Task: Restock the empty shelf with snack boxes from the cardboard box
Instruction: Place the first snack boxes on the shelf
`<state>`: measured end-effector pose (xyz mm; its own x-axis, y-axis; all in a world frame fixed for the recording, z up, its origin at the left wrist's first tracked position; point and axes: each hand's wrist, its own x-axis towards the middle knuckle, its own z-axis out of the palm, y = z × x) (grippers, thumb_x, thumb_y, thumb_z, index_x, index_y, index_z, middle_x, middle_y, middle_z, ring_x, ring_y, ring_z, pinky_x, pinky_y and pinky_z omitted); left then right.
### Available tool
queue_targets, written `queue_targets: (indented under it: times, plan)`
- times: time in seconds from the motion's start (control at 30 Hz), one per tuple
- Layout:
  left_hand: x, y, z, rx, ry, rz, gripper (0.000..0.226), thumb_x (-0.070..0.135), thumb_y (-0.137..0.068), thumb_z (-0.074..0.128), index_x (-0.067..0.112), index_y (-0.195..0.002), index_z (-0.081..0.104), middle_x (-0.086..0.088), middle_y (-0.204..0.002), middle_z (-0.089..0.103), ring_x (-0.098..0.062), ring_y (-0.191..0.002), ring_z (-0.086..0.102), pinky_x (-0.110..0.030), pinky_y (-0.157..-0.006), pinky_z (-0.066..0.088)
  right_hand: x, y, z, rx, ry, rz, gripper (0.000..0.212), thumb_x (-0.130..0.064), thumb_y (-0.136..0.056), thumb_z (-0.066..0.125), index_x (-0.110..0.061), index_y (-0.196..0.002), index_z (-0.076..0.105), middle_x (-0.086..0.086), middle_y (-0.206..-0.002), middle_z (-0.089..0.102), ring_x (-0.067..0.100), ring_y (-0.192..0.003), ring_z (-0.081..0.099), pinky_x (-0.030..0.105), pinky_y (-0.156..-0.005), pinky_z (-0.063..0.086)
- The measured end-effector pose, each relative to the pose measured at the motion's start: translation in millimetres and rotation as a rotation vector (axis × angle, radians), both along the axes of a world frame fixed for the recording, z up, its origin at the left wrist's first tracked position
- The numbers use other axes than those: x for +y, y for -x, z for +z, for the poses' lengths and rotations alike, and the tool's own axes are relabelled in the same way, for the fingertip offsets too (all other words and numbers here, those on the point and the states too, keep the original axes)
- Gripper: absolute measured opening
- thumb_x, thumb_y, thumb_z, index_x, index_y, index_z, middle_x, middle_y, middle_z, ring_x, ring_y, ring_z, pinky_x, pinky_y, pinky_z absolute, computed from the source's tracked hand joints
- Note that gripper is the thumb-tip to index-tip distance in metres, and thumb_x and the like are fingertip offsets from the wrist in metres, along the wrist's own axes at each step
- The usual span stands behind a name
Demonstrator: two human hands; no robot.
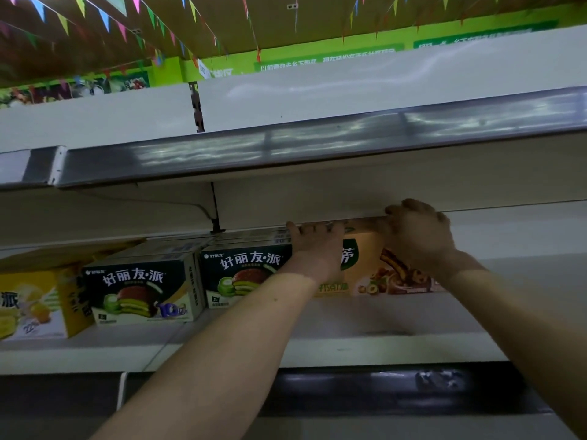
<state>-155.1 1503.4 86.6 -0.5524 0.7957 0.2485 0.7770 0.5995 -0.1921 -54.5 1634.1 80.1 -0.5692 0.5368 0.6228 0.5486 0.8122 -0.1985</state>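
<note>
the tan snack box [365, 268] stands on the shelf [365, 325], just to the right of a dark green box [244, 271], with the left hand [314, 246] resting straight-fingered on its top left edge and the right hand [419, 236] curled over its top right corner, grasping it.

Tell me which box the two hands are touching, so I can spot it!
Find the lower white shelf with its row of snack boxes. Go right past the two dark green boxes to the last one, the tan box under the left hand and right hand. It alone is light brown, showing chocolate sticks and hazelnuts.
</note>
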Motion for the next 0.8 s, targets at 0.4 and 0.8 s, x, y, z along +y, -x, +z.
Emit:
queue_targets:
  times: [0.4, 0.8]
  plan:
    - [7, -2, -8, 0.083, -0.052, 0.087, 0.085, 0.032, -0.079, 0.073, 0.018, -0.145, 0.021, -0.016, -0.145, 0.035, -0.035, -0.138, 0.029, -0.067, -0.113, 0.0, -35, 18, -24, -0.265, -0.174, 0.063, 0.096, -0.041, -0.08, 0.07, -0.023, -0.152, 0.009, 0.004, -0.153, 0.024, 0.026, -0.143, 0.016, 0.052, -0.116, 0.008]
    - [-44, -63, -17, -0.555, -0.929, -0.172, 0.033, 0.019, -0.096, 0.053, 0.018, -0.129, 0.055, -0.006, -0.127, 0.055, -0.025, -0.117, 0.053, -0.027, -0.091, 0.043, -103, -41, -19, 0.137, 0.359, 0.203, 0.025, -0.012, -0.09, 0.056, -0.011, -0.114, 0.062, 0.004, -0.11, 0.059, 0.028, -0.111, 0.057, 0.03, -0.086, 0.045]
